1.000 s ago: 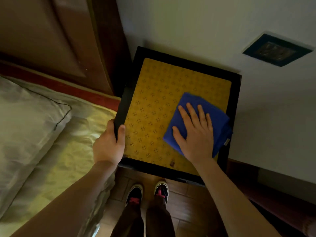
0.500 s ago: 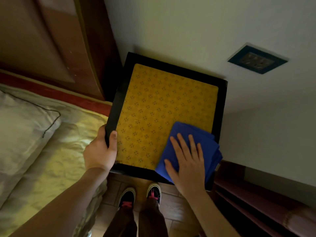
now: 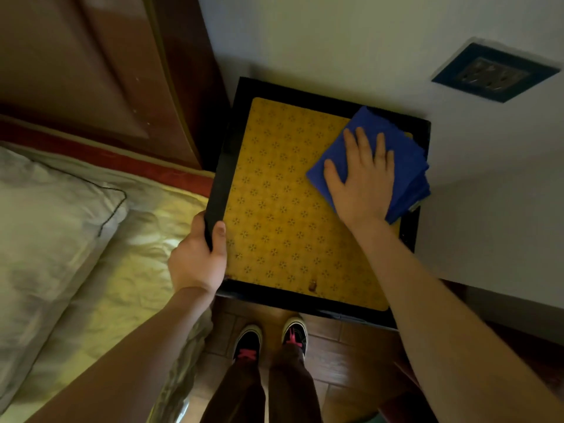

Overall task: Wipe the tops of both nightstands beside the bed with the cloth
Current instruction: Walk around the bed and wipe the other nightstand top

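Observation:
A black-framed nightstand with a yellow patterned top stands between the bed and the wall. A folded blue cloth lies on its far right corner, partly over the black rim. My right hand presses flat on the cloth, fingers spread. My left hand grips the nightstand's left edge near the front, thumb on top. A small dark spot sits on the yellow top near the front edge.
The bed with a pale sheet and a pillow lies to the left, the wooden headboard behind it. A dark wall socket sits on the white wall. My shoes stand on brown floor tiles below the nightstand.
My right hand slid the cloth from the near right corner up to the far right corner of the top. My left hand kept its grip on the left edge.

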Motion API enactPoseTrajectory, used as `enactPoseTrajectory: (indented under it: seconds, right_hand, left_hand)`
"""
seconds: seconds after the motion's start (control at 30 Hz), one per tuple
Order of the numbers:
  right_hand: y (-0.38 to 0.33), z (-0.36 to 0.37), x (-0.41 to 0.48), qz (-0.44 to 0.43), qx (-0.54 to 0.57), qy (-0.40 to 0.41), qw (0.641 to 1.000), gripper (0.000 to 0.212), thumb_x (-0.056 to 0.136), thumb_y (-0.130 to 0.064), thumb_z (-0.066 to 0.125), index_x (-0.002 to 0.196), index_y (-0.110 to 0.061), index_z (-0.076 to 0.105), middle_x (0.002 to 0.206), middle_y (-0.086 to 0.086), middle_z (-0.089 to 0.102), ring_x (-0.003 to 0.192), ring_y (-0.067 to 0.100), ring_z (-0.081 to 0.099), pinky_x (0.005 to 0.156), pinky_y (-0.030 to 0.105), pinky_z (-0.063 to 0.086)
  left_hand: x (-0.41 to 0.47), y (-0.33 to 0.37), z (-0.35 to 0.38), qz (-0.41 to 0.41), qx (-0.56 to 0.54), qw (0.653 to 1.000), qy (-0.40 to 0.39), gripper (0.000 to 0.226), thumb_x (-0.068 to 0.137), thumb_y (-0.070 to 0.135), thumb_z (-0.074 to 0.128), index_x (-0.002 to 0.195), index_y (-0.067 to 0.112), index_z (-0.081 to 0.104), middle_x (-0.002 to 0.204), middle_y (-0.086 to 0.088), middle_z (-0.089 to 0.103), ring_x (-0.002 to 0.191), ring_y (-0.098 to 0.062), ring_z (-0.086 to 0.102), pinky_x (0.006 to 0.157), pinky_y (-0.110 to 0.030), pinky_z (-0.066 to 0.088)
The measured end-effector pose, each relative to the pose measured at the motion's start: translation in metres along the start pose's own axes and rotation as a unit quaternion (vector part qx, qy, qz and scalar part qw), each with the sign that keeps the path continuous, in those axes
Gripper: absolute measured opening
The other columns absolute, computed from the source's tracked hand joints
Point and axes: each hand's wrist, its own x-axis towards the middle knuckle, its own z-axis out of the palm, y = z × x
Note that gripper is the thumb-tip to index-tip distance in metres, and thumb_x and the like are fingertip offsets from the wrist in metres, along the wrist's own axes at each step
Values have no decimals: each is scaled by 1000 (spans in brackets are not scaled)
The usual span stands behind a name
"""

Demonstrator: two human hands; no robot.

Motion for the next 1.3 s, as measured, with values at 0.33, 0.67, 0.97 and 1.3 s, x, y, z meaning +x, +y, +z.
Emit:
enactPoseTrajectory:
  seconds: [0.33, 0.67, 0.97, 1.3]
  right_hand:
    - [7, 14, -115, -234, -6, -74, 969, 64, 91, -60, 40, 149, -35, 30, 157, -11, 29, 149, 20, 15, 120, 46, 15]
    - [-86, 16, 57, -66, -12, -7, 998, 67, 94, -59, 23, 152, -25, 24, 160, 0, 25, 148, 30, 13, 121, 48, 9]
    - [-35, 10, -40, -116, -34, -42, 992, 83, 90, -66, 32, 153, -15, 19, 161, 4, 22, 149, 24, 15, 121, 43, 15]
    - [-153, 25, 80, -165, -40, -40, 985, 86, 88, -64, 26, 154, -9, 14, 162, 9, 17, 149, 28, 10, 122, 41, 9]
  left_hand:
    - [0, 3, -1, -12, 9, 1000, -3, 42, 94, 51, 27, 118, 23, 47, 55, 8, 48, 44, -23, 46, 45, -27, 28]
    - [0, 2, 1, -10, 23, 1000, -13, 55, 92, 56, 23, 131, 23, 44, 79, -7, 70, 68, -34, 65, 55, -34, 43]
    - [-1, 3, 0, -5, 4, 1000, -11, 52, 96, 51, 30, 134, 18, 44, 89, -10, 71, 74, -34, 66, 56, -35, 44]
    - [0, 3, 1, 0, 8, 1000, 5, 57, 93, 54, 27, 134, 19, 45, 88, -6, 72, 72, -30, 66, 54, -30, 33]
